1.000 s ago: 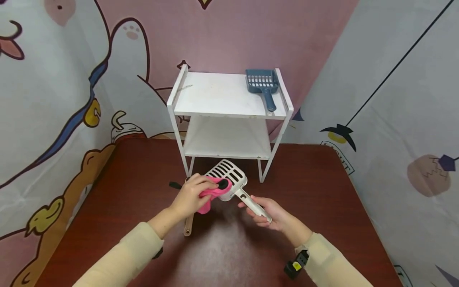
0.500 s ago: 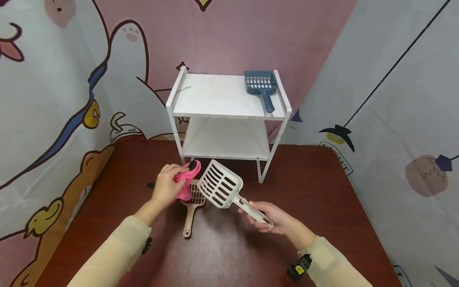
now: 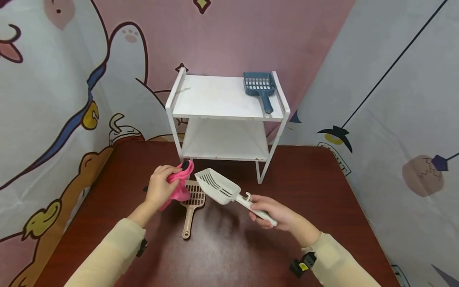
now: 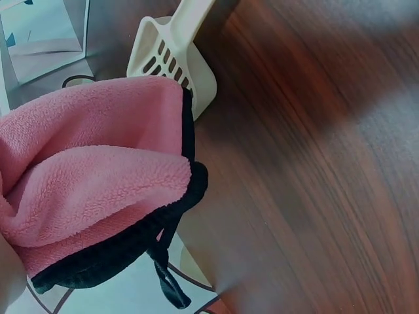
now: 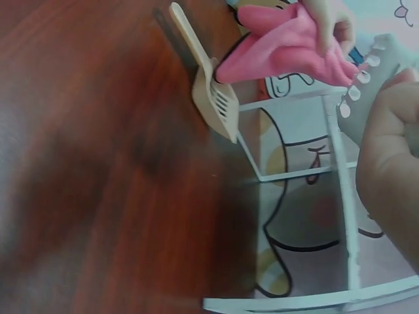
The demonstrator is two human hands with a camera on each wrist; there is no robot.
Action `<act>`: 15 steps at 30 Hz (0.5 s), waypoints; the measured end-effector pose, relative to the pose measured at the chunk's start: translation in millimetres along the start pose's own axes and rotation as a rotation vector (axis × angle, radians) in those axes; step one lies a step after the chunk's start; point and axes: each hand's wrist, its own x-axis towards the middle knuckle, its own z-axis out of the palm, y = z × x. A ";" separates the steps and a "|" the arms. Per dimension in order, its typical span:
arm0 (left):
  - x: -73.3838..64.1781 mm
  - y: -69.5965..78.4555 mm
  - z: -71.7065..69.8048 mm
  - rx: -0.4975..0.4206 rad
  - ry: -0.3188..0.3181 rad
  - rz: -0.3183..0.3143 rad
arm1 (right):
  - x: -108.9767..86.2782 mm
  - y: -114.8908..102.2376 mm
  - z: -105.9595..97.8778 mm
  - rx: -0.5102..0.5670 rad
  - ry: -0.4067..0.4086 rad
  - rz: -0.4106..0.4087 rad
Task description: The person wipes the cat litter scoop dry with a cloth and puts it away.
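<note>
A pink cloth [image 3: 181, 190] with black edging is pinched in my left hand [image 3: 159, 186], above the table's left middle. In the left wrist view the crumpled cloth [image 4: 98, 150] fills much of the left side. My right hand [image 3: 277, 213] grips a white slotted litter scoop [image 3: 216, 186] by its handle, the pan pointing left toward the cloth and held off the table. Beneath and beside the cloth lies a beige litter scoop [image 3: 189, 217], its handle toward me; the cloth hides part of its pan.
A white two-tier shelf [image 3: 215, 95] stands at the table's back. On its top, at the right, lies a blue litter scoop [image 3: 261, 87]. The dark red-brown table [image 3: 305, 179] meets printed wall sheets on the sides and back.
My left hand has drawn the pink cloth left, away from the white scoop, uncovering the beige scoop. The right hand has turned the white scoop so its pan's hollow side shows.
</note>
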 end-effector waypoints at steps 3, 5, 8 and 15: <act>-0.4 -1.9 -0.4 -0.003 0.005 0.000 | -3.5 -10.5 -0.4 -0.008 -0.011 -0.004; -0.7 -3.7 -0.3 -0.003 0.015 0.003 | -6.6 -17.2 -1.1 -0.007 -0.028 -0.016; -0.7 -6.7 -0.8 -0.007 0.028 0.008 | -10.3 -26.9 -2.9 -0.022 -0.065 -0.039; -3.4 -10.8 -5.0 -0.002 0.038 0.006 | -16.0 -53.6 -1.4 -0.035 -0.157 -0.100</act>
